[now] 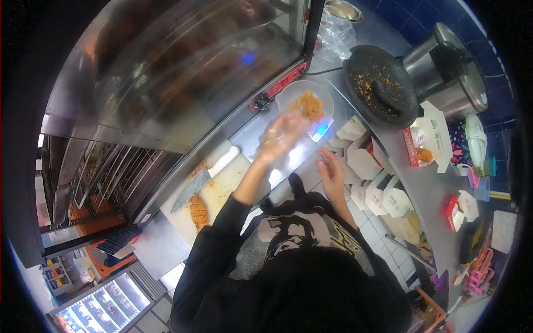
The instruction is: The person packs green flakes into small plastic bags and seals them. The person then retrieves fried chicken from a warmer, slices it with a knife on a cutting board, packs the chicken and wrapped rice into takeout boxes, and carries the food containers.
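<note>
My left hand [282, 136] is stretched over the steel counter, beside the near edge of a pale bowl [284, 100] of shredded yellow-orange food [308, 105]. It is smeared by motion and looks covered in clear plastic; whether its fingers hold anything is hidden. A scale with a lit blue display [321, 131] sits at the bowl's edge. My right hand [331, 173] hangs in front of the counter edge, fingers apart and holding nothing. Under my left forearm lies a cutting board [225, 186] with a white-handled knife [205, 176] and a browned, sliced piece of food [197, 212].
A glass-fronted heated cabinet [183, 72] rises behind the counter. To the right stand a dark stone mortar [383, 89] with crumbs, a steel pot [444, 72] and an open red-and-white box [436, 136] with food. Several white cartons [377, 197] sit below the right-hand counter.
</note>
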Tool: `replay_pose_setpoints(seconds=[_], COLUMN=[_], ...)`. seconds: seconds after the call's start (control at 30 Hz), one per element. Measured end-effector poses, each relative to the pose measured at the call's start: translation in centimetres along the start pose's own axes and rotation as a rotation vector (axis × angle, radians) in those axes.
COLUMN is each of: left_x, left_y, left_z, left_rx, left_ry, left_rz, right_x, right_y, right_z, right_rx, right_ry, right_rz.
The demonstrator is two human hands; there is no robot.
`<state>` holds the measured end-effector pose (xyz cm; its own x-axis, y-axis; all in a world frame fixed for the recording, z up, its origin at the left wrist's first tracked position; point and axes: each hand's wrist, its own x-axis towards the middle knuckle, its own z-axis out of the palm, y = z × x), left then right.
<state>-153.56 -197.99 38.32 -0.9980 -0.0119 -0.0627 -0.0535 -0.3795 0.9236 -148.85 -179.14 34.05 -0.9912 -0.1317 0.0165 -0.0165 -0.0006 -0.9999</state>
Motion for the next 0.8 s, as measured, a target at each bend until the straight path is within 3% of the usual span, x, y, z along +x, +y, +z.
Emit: replay_pose_setpoints(seconds=[0.03, 0.07, 0.1, 0.13, 0.17, 0.23, 0.37, 0.5, 0.6, 0.73, 0.8], left_x=[-2.0, -4.3, -6.5, -8.5, -10.2, -13.1, -17.8, -21.8, -26.0, -31.3, -32.4], left_y=[0.5, 0.4, -0.2, -0.9, -1.2, -0.1, 0.8, 1.8, 0.2, -5.6, -8.9], left_z=[-1.0, -1.8, -2.6, -3.4, -4.1, -4.8, -5.4, -5.4, -5.6, -6.4, -7.0], left_rx=[-0.193, -0.321, -0.452, -0.451, -0.450, -0.435, -0.453, -0.513, -0.567, -0.593, -0.561], left_ry=[-0.100, -0.148, -0.197, -0.146, -0.093, -0.005, 0.243, 0.242, 0.346, 0.283, 0.284], left_rz=[-0.253, -0.301, -0.349, -0.322, -0.292, -0.288, -0.261, -0.135, -0.045, -0.036, 0.017], right_x=[0.3, 0.6, 0.8, 0.8, 0.8, 0.8, 0.5, 1.6, 3.1, 3.8, 3.3], right_y=[-0.5, -0.3, 0.1, 0.3, 0.3, 0.0, -0.4, 0.4, 0.4, 1.9, 2.3], right_z=[0.9, 1.7, 2.3, 2.9, 3.7, 5.6, 10.0, 13.1, 15.3, 18.6, 20.1], right_rx=[0.093, 0.094, 0.084, 0.072, 0.071, 0.358, 0.300, 0.243, 0.286, 0.425, 0.265], right_ry=[-0.045, -0.044, -0.198, -0.353, -0.354, -0.602, -0.749, -0.846, -0.798, -0.897, -1.007], right_rz=[0.031, 0.038, 0.077, 0.116, 0.121, 0.319, 0.293, 0.297, 0.250, 0.297, 0.284])
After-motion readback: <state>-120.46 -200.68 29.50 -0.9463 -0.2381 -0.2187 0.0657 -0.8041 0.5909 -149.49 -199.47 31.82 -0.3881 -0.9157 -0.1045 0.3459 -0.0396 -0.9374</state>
